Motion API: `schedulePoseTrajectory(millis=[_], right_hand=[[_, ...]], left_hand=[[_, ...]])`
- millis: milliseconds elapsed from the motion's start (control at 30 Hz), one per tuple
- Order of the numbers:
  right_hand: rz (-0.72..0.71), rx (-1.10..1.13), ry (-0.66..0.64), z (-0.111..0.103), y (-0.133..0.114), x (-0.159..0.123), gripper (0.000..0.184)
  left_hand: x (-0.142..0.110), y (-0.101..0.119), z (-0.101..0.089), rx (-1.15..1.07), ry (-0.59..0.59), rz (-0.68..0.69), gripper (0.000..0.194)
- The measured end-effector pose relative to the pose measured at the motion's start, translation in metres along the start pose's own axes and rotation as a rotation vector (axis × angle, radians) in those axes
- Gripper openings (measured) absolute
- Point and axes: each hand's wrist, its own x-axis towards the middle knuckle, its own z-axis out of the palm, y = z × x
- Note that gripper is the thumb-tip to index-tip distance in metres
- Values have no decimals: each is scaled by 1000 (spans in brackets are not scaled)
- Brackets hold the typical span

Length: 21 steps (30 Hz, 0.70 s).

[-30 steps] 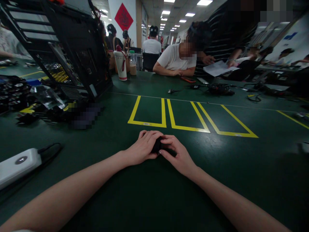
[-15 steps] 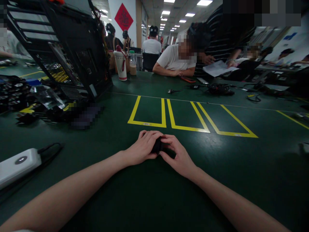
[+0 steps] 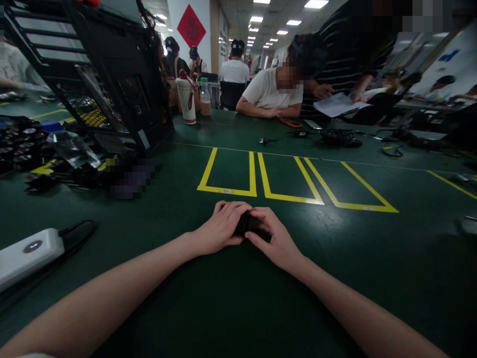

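Observation:
A small black boxy object [image 3: 243, 224] sits between my two hands, low over the green tabletop [image 3: 238, 308]. My left hand [image 3: 223, 226] wraps over its left side and top, covering much of it. From the other side, my right hand [image 3: 274, 233] grips its right edge between thumb and fingertips, with a gap under the curved palm. The object's exact kind cannot be made out. Just beyond my hands, yellow tape outlines [image 3: 226, 191] mark the table.
At left are a black computer case [image 3: 130, 84], a plastic bottle [image 3: 72, 146] and a white power strip [image 3: 32, 253]. A paper cup [image 3: 186, 102] stands farther back. Black cables [image 3: 341, 137] lie at the far side, where a person [image 3: 270, 92] leans on the table.
My hands and the black object stay almost in place. The right fingers have shifted very slightly on its edge.

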Motion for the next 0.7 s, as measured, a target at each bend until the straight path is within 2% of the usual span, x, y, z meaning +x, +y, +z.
schedulePoseTrajectory(millis=[267, 467, 700], right_hand=[[-5, 14, 6, 1, 1, -1, 23], [33, -7, 10, 0, 0, 0, 37], [-3, -13, -10, -1, -2, -1, 35]], left_hand=[[0, 1, -1, -9, -2, 0, 61], [0, 0, -1, -2, -9, -1, 64], [0, 0, 0, -3, 5, 9, 64]])
